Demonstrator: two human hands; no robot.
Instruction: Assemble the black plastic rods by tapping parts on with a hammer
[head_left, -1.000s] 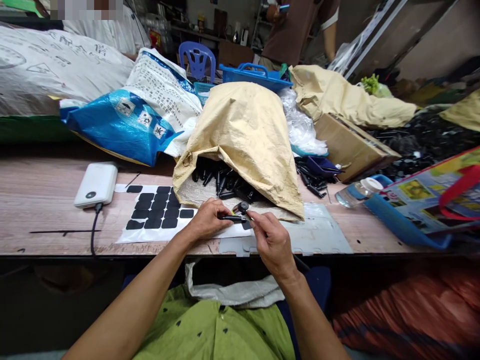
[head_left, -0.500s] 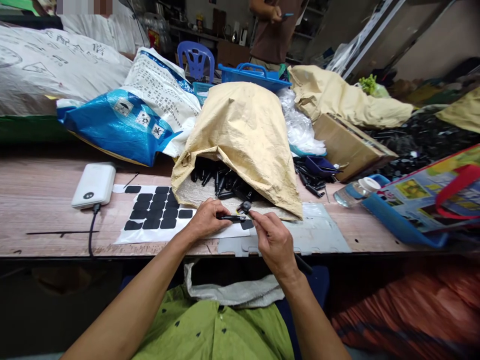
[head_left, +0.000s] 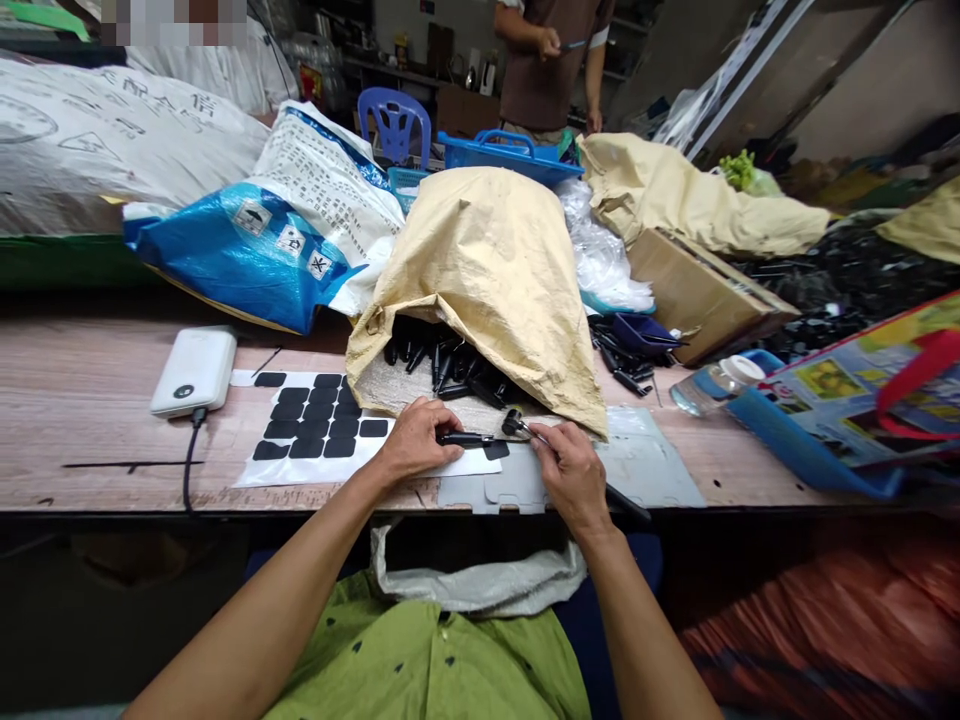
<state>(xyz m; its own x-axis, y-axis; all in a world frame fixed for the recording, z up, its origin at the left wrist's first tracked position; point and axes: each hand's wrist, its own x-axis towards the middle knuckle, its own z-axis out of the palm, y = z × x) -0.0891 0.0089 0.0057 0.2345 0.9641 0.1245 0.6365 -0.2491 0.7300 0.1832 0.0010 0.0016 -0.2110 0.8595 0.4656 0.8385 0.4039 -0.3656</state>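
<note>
My left hand rests on the table's front part, its fingers closed on a slim black plastic part that points to the right. In my right hand is a small hammer-like tool with a dark rounded head, a thin metal shaft and a black handle that sticks out behind the hand. The tool's head is just right of the part's tip and apart from it. Beneath the part's tip lies a black sticker. More black parts fill the mouth of a tan sack.
A white sheet of black stickers lies left of my hands, beside a white power bank. Rightward are a grey plate, a clear bottle and a blue tray. A person stands behind the sacks.
My right hand has moved the tool a little to the right, away from the tip of the black part. My left hand keeps its hold. The standing person's other arm has come into view.
</note>
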